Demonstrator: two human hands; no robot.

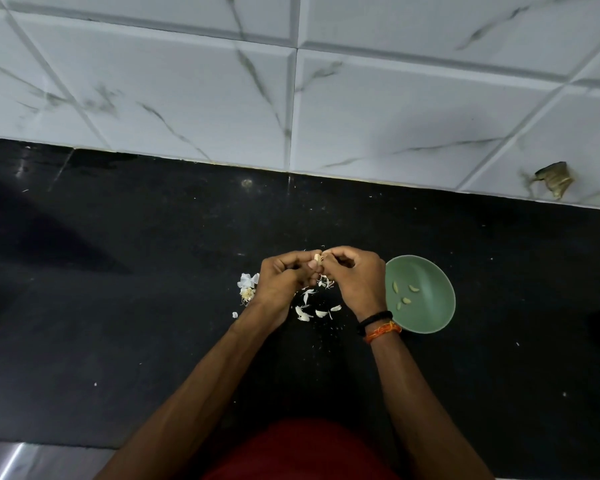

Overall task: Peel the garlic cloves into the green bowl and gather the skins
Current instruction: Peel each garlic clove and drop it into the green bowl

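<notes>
Both hands meet over the black counter (153, 306). My left hand (283, 277) and my right hand (355, 277) pinch one small garlic clove (317, 262) between their fingertips, with thin bits of skin sticking out of it. A green bowl (433, 318) stands just right of my right hand and holds several peeled cloves (404, 299). Loose white skins (314, 308) lie on the counter below and between the hands. The rest of the garlic bulb (247, 287), with papery skin, lies just left of my left hand.
A white marble-tiled wall (291, 98) rises behind the counter, with a broken hole (553, 180) at the right. The counter's front edge runs along the bottom left, above a pale surface (32, 460). Tiny crumbs of skin dot the counter.
</notes>
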